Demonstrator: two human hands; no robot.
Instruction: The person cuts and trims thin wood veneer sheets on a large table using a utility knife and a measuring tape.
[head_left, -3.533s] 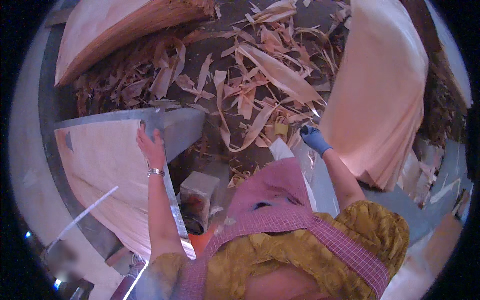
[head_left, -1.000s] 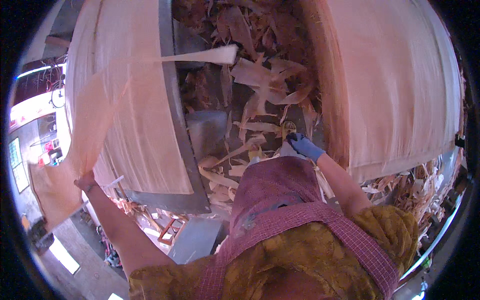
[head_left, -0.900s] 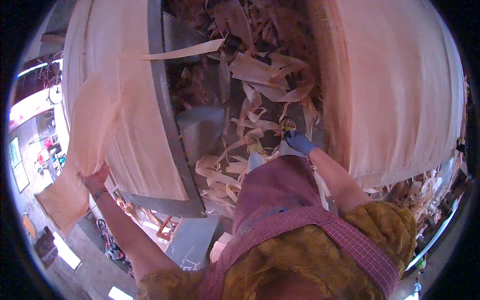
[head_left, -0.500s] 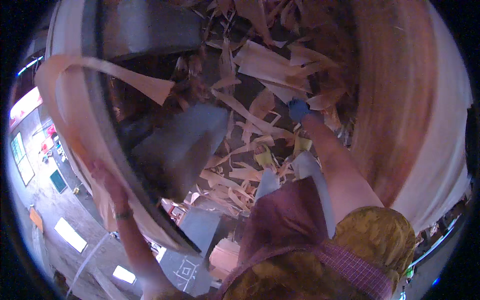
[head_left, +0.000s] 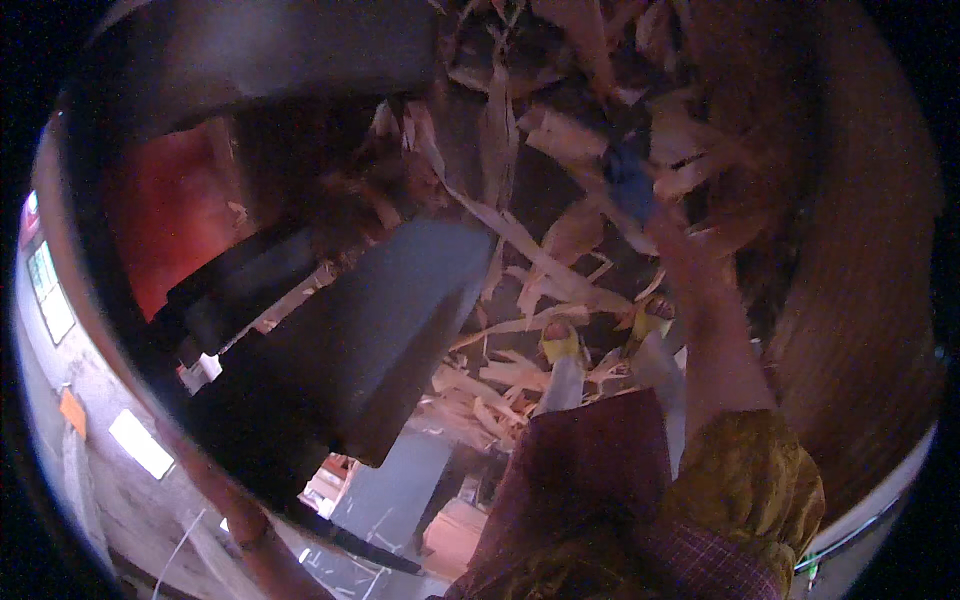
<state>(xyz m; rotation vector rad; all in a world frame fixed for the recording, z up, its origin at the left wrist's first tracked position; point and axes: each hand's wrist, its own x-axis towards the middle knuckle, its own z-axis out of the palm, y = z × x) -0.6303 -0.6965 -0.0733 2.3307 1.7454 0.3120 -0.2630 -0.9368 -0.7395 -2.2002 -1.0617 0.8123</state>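
My right hand (head_left: 630, 180), in a blue glove, reaches down among pale wood shavings and thin veneer strips on the floor. A broad veneer scrap (head_left: 565, 138) lies beside its fingers. Dim light and blur hide how the fingers sit and whether anything is in them. My left hand (head_left: 197, 470) is bare and lies low at the left, against the edge of a dark-sided board or tabletop (head_left: 125, 355). Its fingers blend into that edge and cannot be made out.
A blue-grey angular block (head_left: 400, 290) stands left of the shavings, with a red panel (head_left: 170, 210) behind it. On the right rises a large brown wooden face (head_left: 870, 260). My feet, in yellow footwear (head_left: 560, 342), stand among long veneer strips (head_left: 540, 260).
My view has dropped lower, so the side surfaces look darker and closer. My right hand has reached farther into the shavings. The curled strip over the left board is out of sight.
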